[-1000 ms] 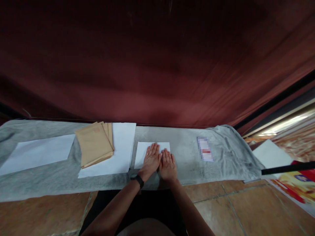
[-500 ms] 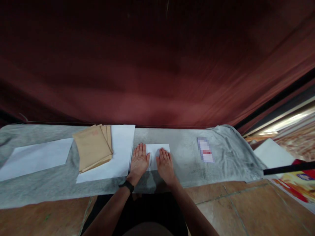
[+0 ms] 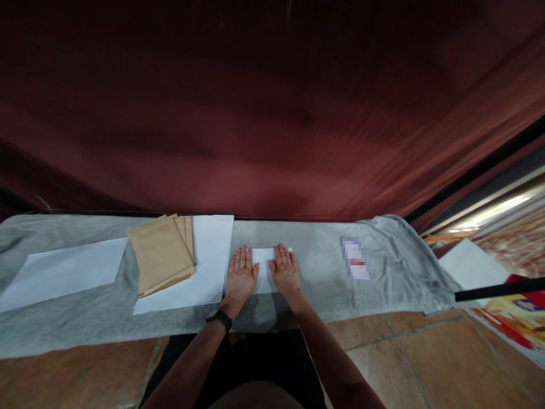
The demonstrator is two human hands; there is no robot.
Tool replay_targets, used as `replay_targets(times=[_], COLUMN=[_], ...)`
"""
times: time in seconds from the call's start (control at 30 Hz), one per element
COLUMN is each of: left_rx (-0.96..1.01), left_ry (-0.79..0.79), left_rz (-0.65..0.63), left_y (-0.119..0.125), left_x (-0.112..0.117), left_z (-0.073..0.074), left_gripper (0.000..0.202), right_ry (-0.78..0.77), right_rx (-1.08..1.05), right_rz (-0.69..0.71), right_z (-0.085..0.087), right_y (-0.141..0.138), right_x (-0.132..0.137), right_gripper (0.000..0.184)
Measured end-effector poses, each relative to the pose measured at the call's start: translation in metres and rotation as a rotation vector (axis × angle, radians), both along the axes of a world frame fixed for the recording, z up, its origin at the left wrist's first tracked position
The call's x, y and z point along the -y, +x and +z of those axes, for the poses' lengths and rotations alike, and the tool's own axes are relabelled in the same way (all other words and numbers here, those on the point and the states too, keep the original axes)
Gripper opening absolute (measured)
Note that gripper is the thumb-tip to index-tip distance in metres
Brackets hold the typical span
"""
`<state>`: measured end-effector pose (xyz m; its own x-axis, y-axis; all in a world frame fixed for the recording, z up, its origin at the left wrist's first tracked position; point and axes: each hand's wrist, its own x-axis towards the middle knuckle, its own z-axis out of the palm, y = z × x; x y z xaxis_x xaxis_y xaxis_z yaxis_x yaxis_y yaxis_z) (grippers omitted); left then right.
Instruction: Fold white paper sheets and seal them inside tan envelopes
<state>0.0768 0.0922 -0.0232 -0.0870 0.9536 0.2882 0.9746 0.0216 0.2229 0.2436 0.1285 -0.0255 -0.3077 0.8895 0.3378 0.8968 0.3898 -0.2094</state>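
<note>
Head view: the left hand (image 3: 240,278) and right hand (image 3: 285,276) are lying flat and uncurled on a small white sheet (image 3: 263,274). Brown envelopes (image 3: 160,255) are resting left of that sheet.

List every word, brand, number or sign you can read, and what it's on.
Nothing is legible.
Top brown envelope: faint reddish mark, too blurred.
Pale rectangular item with a red band: pixelated.
Red-and-yellow printed item: blue emblem, too small.
Small white paper: no text visible.
</note>
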Motion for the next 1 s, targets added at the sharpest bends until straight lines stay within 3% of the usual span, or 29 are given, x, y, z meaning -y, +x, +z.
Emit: replay_targets(times=[0.33,0.47,0.63,0.73,0.9,1.0], left_rx=[0.018,0.018,-0.01,-0.024,-0.029,-0.036], left_ry=[-0.021,-0.007,0.004,-0.039,-0.054,-0.054], left_rz=[0.026,0.036,-0.152,-0.186,-0.193,-0.239], left_y=[-0.002,0.007,0.039,0.049,0.041,0.035], left_x=[0.004,0.018,0.053,0.065,0.067,0.067], left_z=[0.004,0.007,0.009,0.01,0.011,0.007], left_gripper=[0.065,0.063,0.058,0.056,0.056,0.057], right_ry=[0.114,0.121,0.103,0.093,0.033,-0.027], right_rx=[-0.026,-0.021,-0.028,-0.034,-0.059,-0.075], right_rz=[-0.068,-0.072,-0.072,-0.081,-0.086,0.074], right_z=[-0.008,-0.006,-0.004,0.0,0.008,0.011], right_y=[0.036,0.037,0.037,0.038,0.022,-0.003], right_x=[0.006,0.007,0.008,0.007,0.023,0.047], right_gripper=[0.056,0.056,0.056,0.057,0.054,0.053])
